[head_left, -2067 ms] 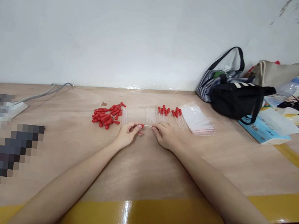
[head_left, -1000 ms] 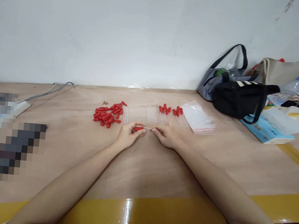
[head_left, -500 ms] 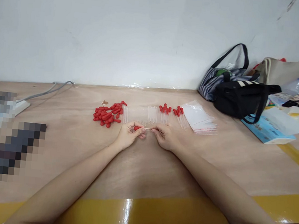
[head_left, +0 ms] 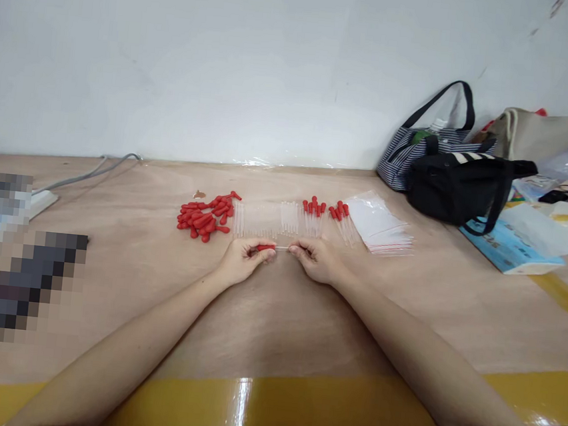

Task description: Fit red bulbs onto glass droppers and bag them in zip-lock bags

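My left hand [head_left: 246, 259] pinches a red rubber dropper bulb [head_left: 266, 247], its narrow end toward the right. My right hand [head_left: 315, 259] grips a thin clear dropper tube [head_left: 282, 247] between thumb and fingers. Bulb and tube lie in one line, and the tube's left end meets the bulb's mouth; how deep it sits I cannot tell. Beyond my left hand is a pile of red bulbs [head_left: 204, 219]. Several clear tubes [head_left: 289, 217] lie in a row behind both hands. To their right lie droppers with red bulbs fitted [head_left: 313, 209].
A stack of clear zip bags [head_left: 380, 226] lies right of the droppers. Farther right are a black bag [head_left: 454, 189], a striped bag [head_left: 399, 160] and a blue box [head_left: 506, 244]. A power strip [head_left: 42, 203] with a grey cable is at left. Yellow tape [head_left: 195, 402] runs along the table's front edge.
The left fingers have closed in farther around the red bulb, with less spread. The right hand has shifted slightly right, still gripping the tube. The piles on the table look the same.
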